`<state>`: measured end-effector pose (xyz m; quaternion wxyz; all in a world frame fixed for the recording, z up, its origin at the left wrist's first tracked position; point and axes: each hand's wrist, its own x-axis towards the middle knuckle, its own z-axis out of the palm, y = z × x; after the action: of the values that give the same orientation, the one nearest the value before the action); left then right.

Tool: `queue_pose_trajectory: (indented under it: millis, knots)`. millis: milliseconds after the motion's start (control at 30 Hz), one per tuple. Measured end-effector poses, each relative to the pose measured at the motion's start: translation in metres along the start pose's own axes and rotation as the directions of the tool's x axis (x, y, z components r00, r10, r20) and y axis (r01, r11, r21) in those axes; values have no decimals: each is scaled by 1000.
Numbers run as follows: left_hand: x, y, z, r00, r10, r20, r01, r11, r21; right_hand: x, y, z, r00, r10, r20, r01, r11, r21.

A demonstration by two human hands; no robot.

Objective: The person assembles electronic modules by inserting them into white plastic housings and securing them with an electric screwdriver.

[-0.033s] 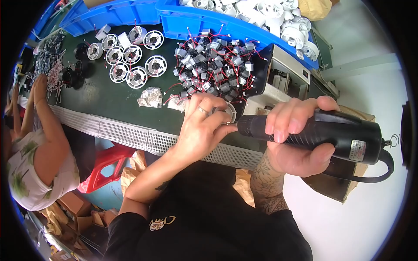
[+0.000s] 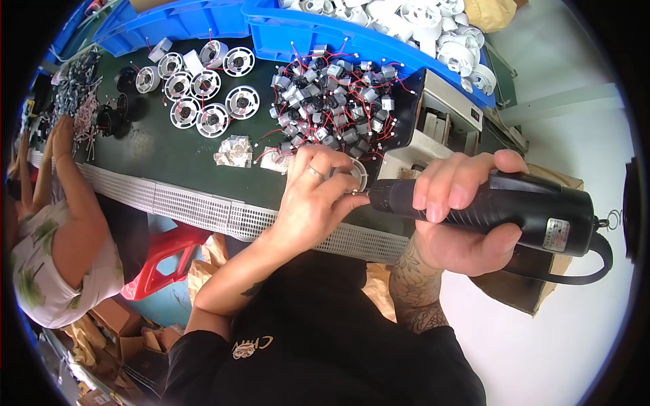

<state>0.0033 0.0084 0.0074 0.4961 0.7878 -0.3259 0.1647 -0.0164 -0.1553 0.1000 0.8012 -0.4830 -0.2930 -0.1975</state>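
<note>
My right hand [image 2: 467, 210] is wrapped round a black electric screwdriver [image 2: 542, 216], which lies nearly level with its nose toward the left. My left hand [image 2: 317, 199] grips a white round plastic housing [image 2: 359, 174], mostly hidden behind the fingers. Thumb and forefinger pinch close to the screwdriver's tip; whether a screw sits there is too small to tell. Just beyond my left hand lies a heap of small grey motors [image 2: 332, 101] with red and black wires. Two clear bags of small parts [image 2: 234, 151] rest left of it.
Several white round housings with motors [image 2: 213, 120] stand on the green bench [image 2: 162, 152]. Blue bins [image 2: 291, 37] line the back, one heaped with white plastic parts [image 2: 433, 30]. A pale metal machine [image 2: 440, 122] stands at right. At left, another person's arms [image 2: 74, 176] reach over the bench.
</note>
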Motion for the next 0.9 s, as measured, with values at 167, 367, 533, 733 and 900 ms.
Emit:
queue_pose_trajectory:
  millis: [167, 367, 533, 733, 900]
  knots:
    - [-1, 1, 0, 1000, -17, 4, 17, 1000, 4, 0, -1, 1, 999, 27, -24, -28, 999, -20]
    - [-5, 3, -1, 997, -78, -13, 78, 997, 30, -1, 9, 0, 989, 36, -144, -50, 994, -94]
    - [-13, -2, 1, 993, -121, -11, 121, 992, 23, -1, 13, 3, 973, 82, -216, -105, 989, -100]
    - [-12, -1, 0, 991, -131, 13, 130, 991, 43, -1, 16, 3, 985, 77, -156, -109, 972, -206]
    - [-12, -3, 2, 993, -117, 20, 116, 992, 40, -1, 17, 4, 988, 83, -132, -111, 967, -227]
